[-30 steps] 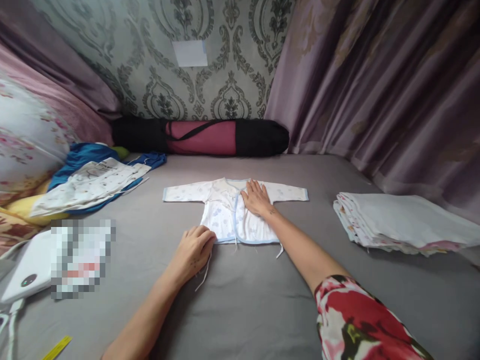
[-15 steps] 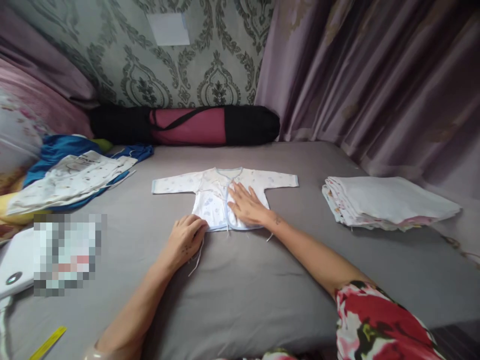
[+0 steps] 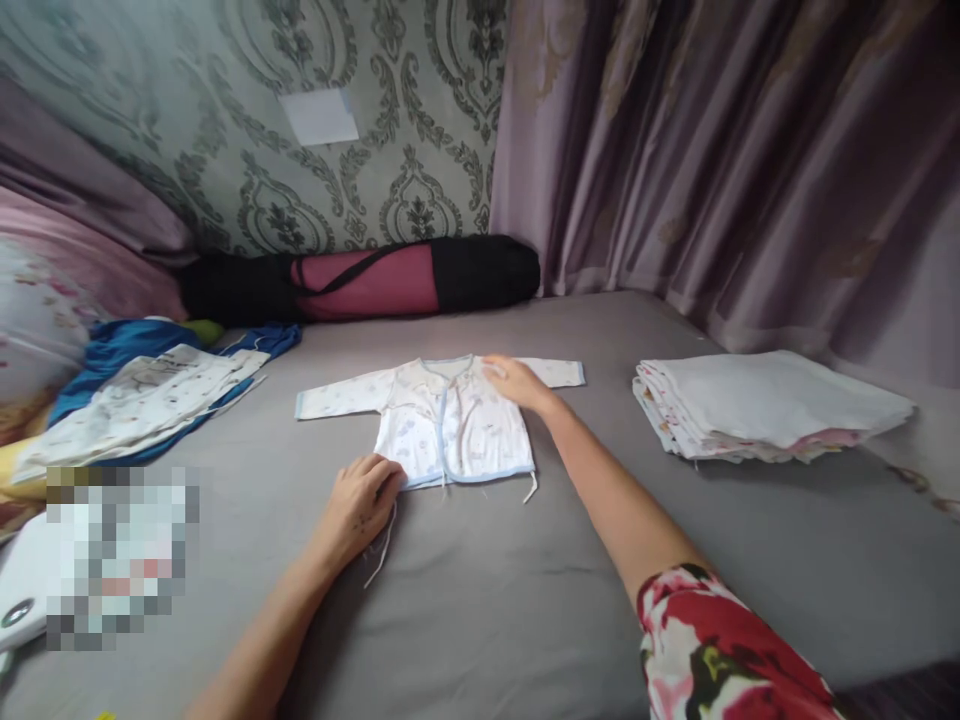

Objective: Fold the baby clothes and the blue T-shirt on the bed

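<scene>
Shirt (image 3: 480, 440) flat; left grip (image 3: 364, 495) pinching near-left corner, right grip (image 3: 517, 383) loosely spread atop far-right shoulder.

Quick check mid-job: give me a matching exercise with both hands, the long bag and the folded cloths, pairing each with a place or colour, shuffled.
1. Left hand
2. Right hand
3. Long bag
4. Folded cloths

A. Black and dark pink
B. At a lower corner of the shirt
C. Right of the shirt, apart from it
D. At the shirt's shoulder

Pairs: 1-B, 2-D, 3-A, 4-C
</scene>
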### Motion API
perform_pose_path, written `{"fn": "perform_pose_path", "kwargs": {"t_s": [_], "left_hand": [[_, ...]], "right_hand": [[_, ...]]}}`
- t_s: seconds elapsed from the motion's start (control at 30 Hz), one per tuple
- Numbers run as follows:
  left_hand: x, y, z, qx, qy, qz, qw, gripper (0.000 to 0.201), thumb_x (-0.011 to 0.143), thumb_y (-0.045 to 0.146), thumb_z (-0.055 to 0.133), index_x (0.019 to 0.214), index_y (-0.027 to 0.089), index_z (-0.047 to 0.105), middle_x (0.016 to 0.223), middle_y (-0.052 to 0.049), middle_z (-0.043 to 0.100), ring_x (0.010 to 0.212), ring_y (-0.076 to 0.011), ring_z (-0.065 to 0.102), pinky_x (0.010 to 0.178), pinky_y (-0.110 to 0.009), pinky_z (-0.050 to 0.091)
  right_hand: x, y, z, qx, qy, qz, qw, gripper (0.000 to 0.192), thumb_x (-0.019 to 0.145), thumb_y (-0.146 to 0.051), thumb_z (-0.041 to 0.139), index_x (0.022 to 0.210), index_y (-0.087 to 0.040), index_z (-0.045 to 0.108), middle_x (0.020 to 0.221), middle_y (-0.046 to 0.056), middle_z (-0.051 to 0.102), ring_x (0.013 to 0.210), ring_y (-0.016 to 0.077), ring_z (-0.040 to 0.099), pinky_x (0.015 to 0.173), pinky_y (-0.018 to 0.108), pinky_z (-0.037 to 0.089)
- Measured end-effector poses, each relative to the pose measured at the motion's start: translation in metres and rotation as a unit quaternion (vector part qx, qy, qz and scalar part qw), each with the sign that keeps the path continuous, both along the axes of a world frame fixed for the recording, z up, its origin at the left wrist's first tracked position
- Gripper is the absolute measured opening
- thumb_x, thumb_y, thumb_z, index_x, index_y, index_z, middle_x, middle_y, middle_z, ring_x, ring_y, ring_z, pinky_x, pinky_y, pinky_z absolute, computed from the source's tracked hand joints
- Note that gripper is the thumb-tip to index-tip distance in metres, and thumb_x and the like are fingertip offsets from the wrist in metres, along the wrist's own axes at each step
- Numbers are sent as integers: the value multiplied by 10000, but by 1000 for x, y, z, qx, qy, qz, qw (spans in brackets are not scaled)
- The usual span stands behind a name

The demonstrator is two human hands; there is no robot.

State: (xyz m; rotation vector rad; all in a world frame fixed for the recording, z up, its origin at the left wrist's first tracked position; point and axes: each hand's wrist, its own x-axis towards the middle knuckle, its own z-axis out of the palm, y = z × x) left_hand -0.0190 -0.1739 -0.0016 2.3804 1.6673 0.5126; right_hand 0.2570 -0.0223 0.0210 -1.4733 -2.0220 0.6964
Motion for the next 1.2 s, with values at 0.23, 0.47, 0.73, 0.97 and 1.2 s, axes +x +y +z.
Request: {"fn": "perform_pose_path", "kwargs": {"t_s": [0.23, 0.47, 0.73, 0.97, 1.2], "left_hand": [[0, 16, 19, -81, 81, -44, 992, 333, 964, 338, 325, 850, 215, 612, 867, -43, 649, 861, -224, 602, 794, -358, 369], [13, 55, 39, -82, 61, -71, 992, 278, 929, 272, 370, 798, 201, 605, 778, -33, 642, 760, -192, 585, 703, -296, 374], [77, 123, 27, -33, -55, -123, 990, 228, 881, 187, 424, 847, 176, 649, 850, -65, 689, 797, -180, 625, 737, -270, 451], [122, 170, 3, -1, -83, -120, 989, 318, 846, 127, 425, 1079, 132, 643, 1091, -132, 685, 1024, -224, 629, 938, -359, 478], [143, 195, -7, -25, -48, -114, 992, 384, 830, 130, 446, 1178, 143, 606, 1188, -137, 650, 1120, -242, 599, 1004, -384, 453]], "right_hand": [[70, 39, 1, -33, -51, -372, 926, 388, 927, -263, 465, 1256, -115, 608, 1224, 155, 657, 1161, 243, 603, 959, 313, 455], [93, 38, -16, -47, -71, -391, 916, 397, 906, -234, 485, 1264, -114, 611, 1232, 168, 649, 1180, 257, 589, 969, 322, 443], [101, 32, -20, -79, -159, -396, 901, 338, 909, -247, 482, 1192, -187, 656, 1183, 153, 657, 1148, 283, 591, 931, 401, 458], [100, 25, -19, -82, -189, -411, 888, 354, 915, -213, 430, 1174, -154, 663, 1267, 190, 572, 1242, 329, 477, 979, 479, 401], [104, 25, -19, -90, -175, -416, 888, 353, 895, -195, 445, 1153, -159, 683, 1254, 191, 568, 1246, 336, 461, 989, 476, 378]]}}
